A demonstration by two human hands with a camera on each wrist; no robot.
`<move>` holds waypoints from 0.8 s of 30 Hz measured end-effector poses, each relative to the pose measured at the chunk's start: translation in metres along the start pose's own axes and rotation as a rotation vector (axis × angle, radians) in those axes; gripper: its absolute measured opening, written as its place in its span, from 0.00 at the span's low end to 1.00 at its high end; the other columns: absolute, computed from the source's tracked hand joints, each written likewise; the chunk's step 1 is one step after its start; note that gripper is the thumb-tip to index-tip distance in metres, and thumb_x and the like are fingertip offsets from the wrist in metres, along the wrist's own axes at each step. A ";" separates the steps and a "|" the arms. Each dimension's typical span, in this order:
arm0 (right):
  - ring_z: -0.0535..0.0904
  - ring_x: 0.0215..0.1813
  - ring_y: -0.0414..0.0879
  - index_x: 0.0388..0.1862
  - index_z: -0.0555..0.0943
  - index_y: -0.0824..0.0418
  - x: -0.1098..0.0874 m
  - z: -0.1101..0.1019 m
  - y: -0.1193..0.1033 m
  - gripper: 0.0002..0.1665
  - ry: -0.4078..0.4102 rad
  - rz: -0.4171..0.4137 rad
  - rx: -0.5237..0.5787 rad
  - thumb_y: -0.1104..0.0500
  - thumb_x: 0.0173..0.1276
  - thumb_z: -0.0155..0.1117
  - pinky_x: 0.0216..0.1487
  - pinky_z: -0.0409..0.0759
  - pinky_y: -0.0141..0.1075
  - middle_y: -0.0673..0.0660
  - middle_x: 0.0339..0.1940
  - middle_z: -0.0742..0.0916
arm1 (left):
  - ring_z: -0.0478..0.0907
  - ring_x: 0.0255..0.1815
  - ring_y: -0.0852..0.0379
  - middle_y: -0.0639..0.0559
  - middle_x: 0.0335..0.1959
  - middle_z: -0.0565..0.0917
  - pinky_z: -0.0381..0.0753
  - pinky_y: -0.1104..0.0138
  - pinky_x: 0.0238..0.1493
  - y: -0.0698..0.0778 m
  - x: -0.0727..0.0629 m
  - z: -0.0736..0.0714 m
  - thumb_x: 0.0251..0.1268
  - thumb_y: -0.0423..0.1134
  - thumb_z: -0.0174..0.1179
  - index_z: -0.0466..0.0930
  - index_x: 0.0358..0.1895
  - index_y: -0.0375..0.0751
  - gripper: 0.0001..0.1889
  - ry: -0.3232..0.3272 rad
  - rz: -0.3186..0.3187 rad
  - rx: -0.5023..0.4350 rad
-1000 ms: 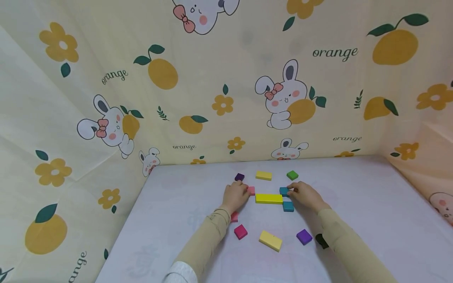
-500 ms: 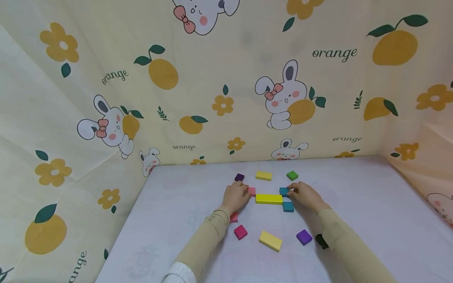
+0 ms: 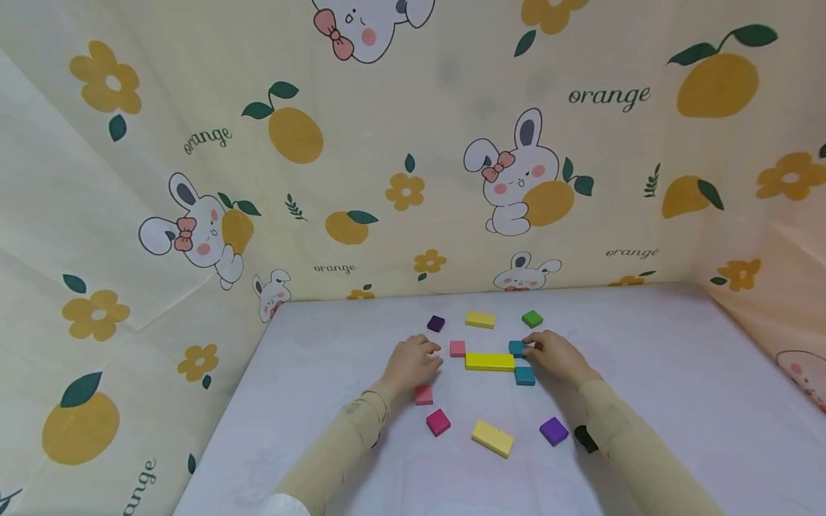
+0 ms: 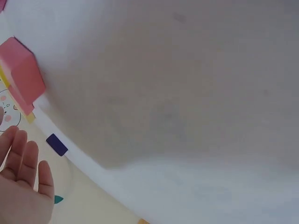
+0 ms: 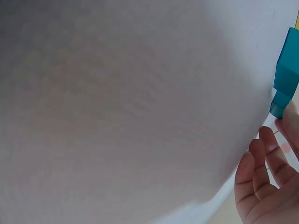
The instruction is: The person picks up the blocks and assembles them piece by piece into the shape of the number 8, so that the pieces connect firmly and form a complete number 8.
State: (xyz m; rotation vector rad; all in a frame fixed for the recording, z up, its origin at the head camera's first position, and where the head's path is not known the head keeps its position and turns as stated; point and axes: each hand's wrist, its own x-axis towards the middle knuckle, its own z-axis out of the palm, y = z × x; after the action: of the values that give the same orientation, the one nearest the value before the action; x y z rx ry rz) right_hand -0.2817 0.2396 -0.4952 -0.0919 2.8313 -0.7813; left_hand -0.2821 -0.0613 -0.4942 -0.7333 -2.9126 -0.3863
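Observation:
My left hand [image 3: 411, 360] hovers between two pink blocks, its fingers loosely bent and apart from both. One pink block [image 3: 457, 349] lies beyond the fingertips; a nearer pink block [image 3: 423, 395] lies below the hand and looms large in the left wrist view. A long yellow block [image 3: 490, 362] stretches between the far pink block and the teal ones. My right hand [image 3: 560, 356] pinches the far teal block [image 3: 516, 348] with thumb and forefinger at its right side. Just in front of it is a second teal block [image 3: 525, 376], touching the yellow block's right end.
A dark purple block [image 3: 436, 324], a pale yellow block [image 3: 480, 319] and a green block [image 3: 532, 319] form the back row. Closer in lie a crimson block [image 3: 438, 423], a pale yellow block [image 3: 492, 438], a violet block [image 3: 554, 431] and a black piece [image 3: 586, 438] beside the right sleeve.
My left hand has let go of the far pink block and drawn back to the left and slightly nearer. The right hand stays at the far teal block.

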 end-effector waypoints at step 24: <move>0.74 0.41 0.50 0.56 0.76 0.63 0.001 0.000 0.001 0.21 -0.011 -0.002 0.006 0.56 0.67 0.58 0.49 0.76 0.47 0.61 0.45 0.82 | 0.75 0.43 0.60 0.56 0.40 0.81 0.73 0.61 0.51 -0.023 -0.063 -0.015 0.59 0.50 0.60 0.80 0.43 0.47 0.14 -0.141 0.029 -0.185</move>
State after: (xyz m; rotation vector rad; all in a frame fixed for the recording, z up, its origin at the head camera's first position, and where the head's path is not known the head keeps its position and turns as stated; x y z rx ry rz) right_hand -0.2830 0.2403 -0.4956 -0.0979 2.8184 -0.7871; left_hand -0.2372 -0.1130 -0.4950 -0.8599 -3.0221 -0.6334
